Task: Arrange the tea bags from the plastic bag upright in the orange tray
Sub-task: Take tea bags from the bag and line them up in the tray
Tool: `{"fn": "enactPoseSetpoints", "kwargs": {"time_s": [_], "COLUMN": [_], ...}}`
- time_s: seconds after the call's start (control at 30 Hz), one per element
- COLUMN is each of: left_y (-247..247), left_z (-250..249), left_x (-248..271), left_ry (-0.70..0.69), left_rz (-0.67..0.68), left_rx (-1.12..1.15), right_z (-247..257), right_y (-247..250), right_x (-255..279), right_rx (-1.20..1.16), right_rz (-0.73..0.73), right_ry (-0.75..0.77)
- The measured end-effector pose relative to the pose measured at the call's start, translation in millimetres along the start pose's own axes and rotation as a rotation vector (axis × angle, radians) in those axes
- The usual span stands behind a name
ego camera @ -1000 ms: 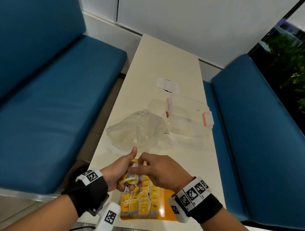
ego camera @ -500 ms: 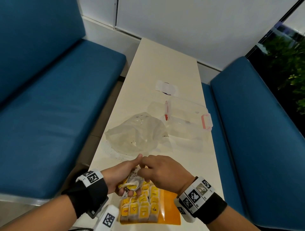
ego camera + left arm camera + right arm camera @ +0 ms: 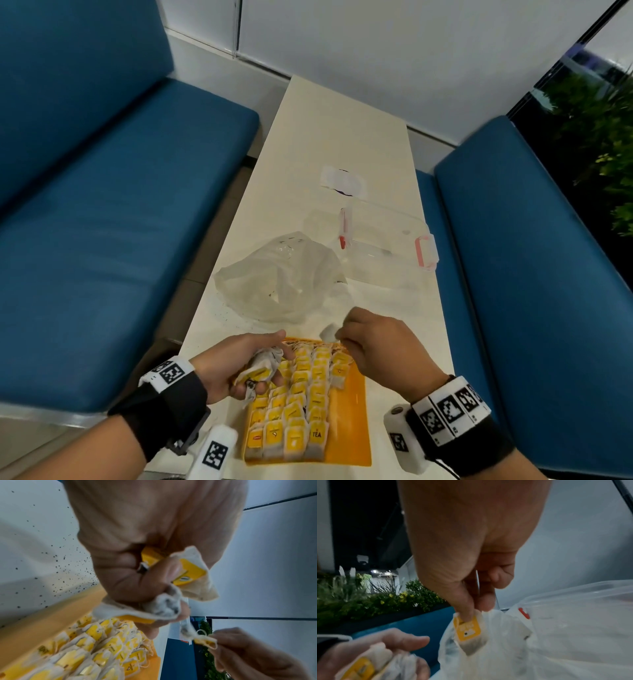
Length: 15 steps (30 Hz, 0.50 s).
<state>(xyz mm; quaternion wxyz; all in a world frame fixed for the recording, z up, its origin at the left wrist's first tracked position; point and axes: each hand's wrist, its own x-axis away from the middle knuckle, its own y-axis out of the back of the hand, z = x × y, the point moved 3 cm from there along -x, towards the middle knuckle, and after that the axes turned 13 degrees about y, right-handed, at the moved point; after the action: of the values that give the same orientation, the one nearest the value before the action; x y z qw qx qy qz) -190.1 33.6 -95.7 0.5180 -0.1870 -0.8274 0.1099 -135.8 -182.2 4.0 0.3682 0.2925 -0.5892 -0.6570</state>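
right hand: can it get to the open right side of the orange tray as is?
Probably yes. The right hand pinches one tea bag just above the orange tray's far edge; the bare strip beside the standing rows looks unobstructed.

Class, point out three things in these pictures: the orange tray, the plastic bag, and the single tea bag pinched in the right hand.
orange tray (image 3: pixel 352 428): head view, bare right part of its floor.
plastic bag (image 3: pixel 284 284): head view, crumpled middle.
single tea bag (image 3: pixel 468 628): right wrist view, its yellow tag.
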Motion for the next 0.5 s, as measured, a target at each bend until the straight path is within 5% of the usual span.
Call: {"fn": "enactPoseSetpoints", "kwargs": {"time_s": [0.13,0.33,0.5], "left_y": [-1,0,0], "left_z": [4,7,6], "left_x": [-3,-5,-6], "left_ry": [-0.001,-0.013,-0.021], "left_rz": [-0.068,-0.108,-0.112], "left_rx": [-0.061,-0.085,-0.1], "right_z": [-14,1,-7], "right_y": [-25,-53,-76], "right_x": [19,26,8], "right_rx": [-0.071,-0.263,-0.344], "right_rz": [0.274,0.663,0.771], "right_ry": [-0.194,-0.173,-0.257]}}
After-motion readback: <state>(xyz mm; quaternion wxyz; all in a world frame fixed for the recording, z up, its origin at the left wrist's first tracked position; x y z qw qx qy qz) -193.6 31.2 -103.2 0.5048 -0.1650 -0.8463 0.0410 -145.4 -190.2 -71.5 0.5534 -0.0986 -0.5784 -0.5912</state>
